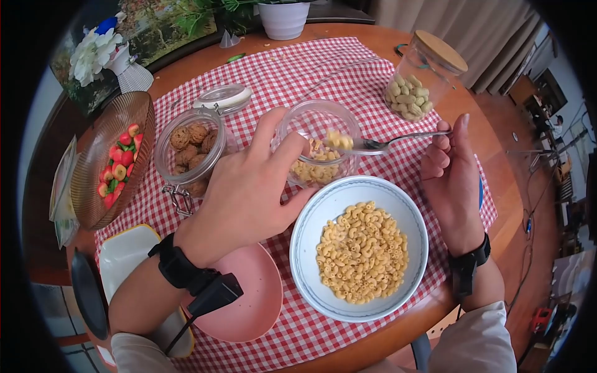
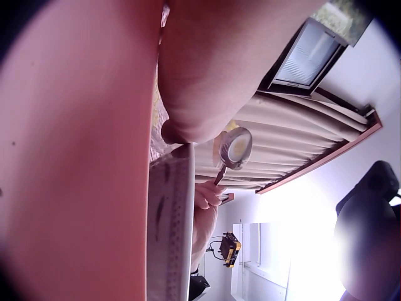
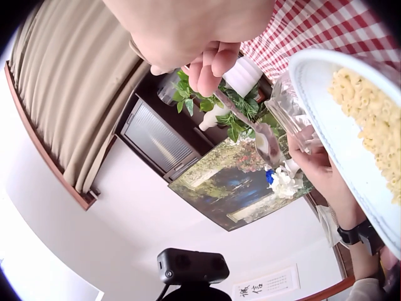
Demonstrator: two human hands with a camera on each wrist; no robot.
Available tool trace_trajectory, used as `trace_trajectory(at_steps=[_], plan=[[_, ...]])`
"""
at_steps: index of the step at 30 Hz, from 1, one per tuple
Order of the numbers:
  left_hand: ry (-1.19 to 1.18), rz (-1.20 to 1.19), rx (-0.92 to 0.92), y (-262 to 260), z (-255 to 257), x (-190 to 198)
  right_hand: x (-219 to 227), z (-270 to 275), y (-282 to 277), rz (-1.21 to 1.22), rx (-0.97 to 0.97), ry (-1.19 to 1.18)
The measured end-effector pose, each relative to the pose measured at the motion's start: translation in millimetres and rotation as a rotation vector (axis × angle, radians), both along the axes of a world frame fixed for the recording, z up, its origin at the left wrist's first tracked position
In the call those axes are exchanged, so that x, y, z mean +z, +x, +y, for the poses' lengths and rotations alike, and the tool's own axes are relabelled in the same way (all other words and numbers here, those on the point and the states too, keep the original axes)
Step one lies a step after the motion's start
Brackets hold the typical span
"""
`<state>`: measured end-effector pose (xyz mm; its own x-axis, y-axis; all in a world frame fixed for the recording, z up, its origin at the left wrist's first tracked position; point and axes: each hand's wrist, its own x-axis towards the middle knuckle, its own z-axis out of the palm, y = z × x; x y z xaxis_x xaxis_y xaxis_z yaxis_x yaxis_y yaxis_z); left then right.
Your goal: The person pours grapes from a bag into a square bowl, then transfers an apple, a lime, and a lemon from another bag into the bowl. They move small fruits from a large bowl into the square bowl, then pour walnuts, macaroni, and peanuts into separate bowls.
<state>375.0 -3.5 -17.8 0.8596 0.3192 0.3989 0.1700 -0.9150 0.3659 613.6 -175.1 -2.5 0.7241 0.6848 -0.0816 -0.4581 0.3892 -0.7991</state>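
My right hand [image 1: 453,180] pinches the handle of a metal spoon [image 1: 398,138], whose bowl carries some macaroni [image 1: 339,139] over the rim of an open glass jar [image 1: 318,118]. More macaroni lies inside that jar. My left hand [image 1: 249,186] holds the jar's left side, fingers bent around it. Just in front stands a white bowl [image 1: 298,248] with a blue-patterned rim, holding a heap of macaroni [image 1: 362,252]. In the left wrist view, the spoon [image 2: 235,149] is seen from below; in the right wrist view, the spoon [image 3: 263,141] extends from the right fingers.
Left of the jar is a jar of walnuts [image 1: 194,146], its lid flipped open. A lidded jar of peanuts [image 1: 410,93] stands back right. A pink plate [image 1: 249,298], a white dish [image 1: 127,248] and an amber glass bowl [image 1: 87,168] with red and green pieces are at left.
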Motion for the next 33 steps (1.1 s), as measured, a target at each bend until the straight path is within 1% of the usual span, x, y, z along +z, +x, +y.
trace_trajectory(at_steps=[5, 7, 8, 11, 12, 14, 15, 17, 18, 20, 21, 23, 25, 31, 32, 33], plan=[[0.007, -0.005, -0.004, 0, -1, 2, -1, -5, 0, -0.031, 0.049, 0.041], [-0.082, 0.067, 0.046, -1, -5, 9, -4, -7, 3, -0.119, 0.144, 0.126], [-0.086, 0.072, 0.046, -2, -5, 8, -5, -7, 1, -0.114, 0.145, 0.123], [-0.055, 0.052, 0.036, -1, -4, 4, 2, -6, -12, -0.351, 0.078, 0.070], [-0.051, 0.049, 0.037, -1, -4, 3, 0, -8, -16, -0.351, 0.080, 0.064], [-0.046, 0.044, 0.038, -1, -2, 2, 0, -10, -21, -0.512, 0.090, -0.017], [-0.014, 0.018, 0.021, -1, -1, 0, 0, -10, -22, -0.513, 0.090, -0.016], [0.025, -0.009, -0.001, 0, 0, -2, 1, -11, -23, -0.521, 0.213, -0.096], [0.036, -0.020, 0.002, 0, 0, -2, 2, -11, -23, -0.519, 0.206, -0.093], [0.051, -0.024, -0.005, 1, 0, -1, 2, -9, -23, -0.449, 0.252, -0.142], [0.052, -0.031, -0.007, 1, 0, -1, 2, -8, -25, -0.436, 0.218, -0.161], [0.051, -0.033, -0.009, 0, -2, 1, 3, -6, -24, -0.389, 0.216, -0.177], [-0.048, 0.053, 0.049, -1, -5, 6, 2, -5, -24, -0.348, 0.221, -0.196], [-0.036, 0.035, 0.049, -1, -5, 4, -1, -5, -23, -0.299, 0.247, -0.209], [-0.046, 0.032, 0.060, -1, -4, 2, -1, -5, -23, -0.299, 0.227, -0.215], [-0.005, -0.003, 0.028, 0, -2, 0, -1, -4, -22, -0.300, 0.207, -0.219]])
